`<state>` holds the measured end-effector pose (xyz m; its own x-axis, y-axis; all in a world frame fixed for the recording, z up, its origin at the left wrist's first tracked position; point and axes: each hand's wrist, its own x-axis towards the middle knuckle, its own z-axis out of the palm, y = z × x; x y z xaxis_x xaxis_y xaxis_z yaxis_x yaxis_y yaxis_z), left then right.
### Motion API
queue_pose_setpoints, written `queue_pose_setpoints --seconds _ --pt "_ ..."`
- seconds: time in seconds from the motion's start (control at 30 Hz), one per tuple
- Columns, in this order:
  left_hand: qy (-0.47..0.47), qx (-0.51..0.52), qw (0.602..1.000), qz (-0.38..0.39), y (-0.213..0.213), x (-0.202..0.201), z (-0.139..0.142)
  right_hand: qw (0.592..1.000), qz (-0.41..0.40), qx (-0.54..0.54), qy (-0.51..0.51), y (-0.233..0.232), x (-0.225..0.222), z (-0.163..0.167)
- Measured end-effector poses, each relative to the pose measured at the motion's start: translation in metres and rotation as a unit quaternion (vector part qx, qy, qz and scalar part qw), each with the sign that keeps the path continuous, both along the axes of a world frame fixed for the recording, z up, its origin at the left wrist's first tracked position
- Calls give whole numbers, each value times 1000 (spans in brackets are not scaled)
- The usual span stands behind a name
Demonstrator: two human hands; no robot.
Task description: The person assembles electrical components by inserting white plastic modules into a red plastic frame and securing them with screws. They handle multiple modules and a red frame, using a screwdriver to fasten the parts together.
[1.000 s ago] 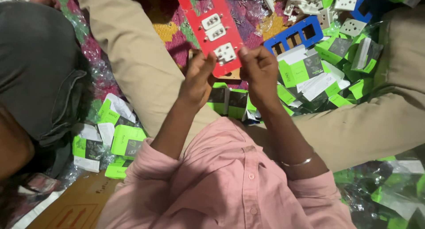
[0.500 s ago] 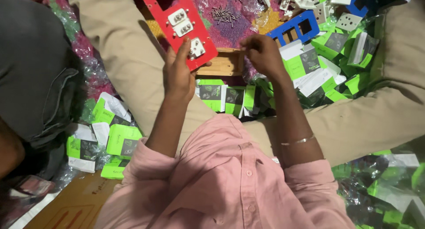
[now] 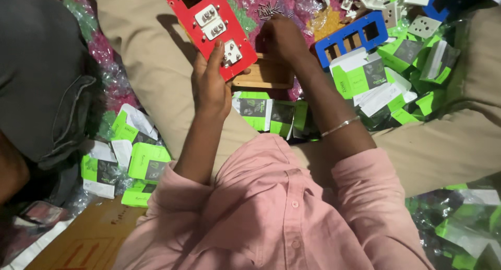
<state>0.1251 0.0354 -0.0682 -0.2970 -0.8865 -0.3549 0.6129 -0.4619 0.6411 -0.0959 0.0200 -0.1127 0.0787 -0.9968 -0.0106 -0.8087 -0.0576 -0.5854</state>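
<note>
Red switch plate (image 3: 211,27) with three white sockets sits in my left hand (image 3: 210,82), gripped at its lower edge above my lap. My right hand (image 3: 282,37) reaches toward scattered screws (image 3: 269,10); its grip I cannot tell.

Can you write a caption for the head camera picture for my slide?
Left hand holds a red switch plate; right hand reaches toward screws.

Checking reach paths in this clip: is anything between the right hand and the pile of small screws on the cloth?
Nothing visible does. The right hand hovers over the patterned cloth just below the screws, with only bare cloth between them. The red switch plate, held by the left hand, lies off to the side.
</note>
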Motion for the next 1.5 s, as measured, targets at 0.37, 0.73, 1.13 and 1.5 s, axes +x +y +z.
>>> queue_pose_setpoints --seconds 0.37,0.73,1.13,1.5 --pt "-12 -4 1000 14 -1 2 5 1000 -1 -12 29 15 -8 4" --pt "26 -9 999 -33 3 -2 0 977 -132 45 -164 19 -3 19" --pt "-109 -83 986 -96 15 -8 -4 874 -173 -17 -455 103 32 106" --pt "-82 -63 985 -136 17 -12 8 969 -67 -145 -187 97 43 108"
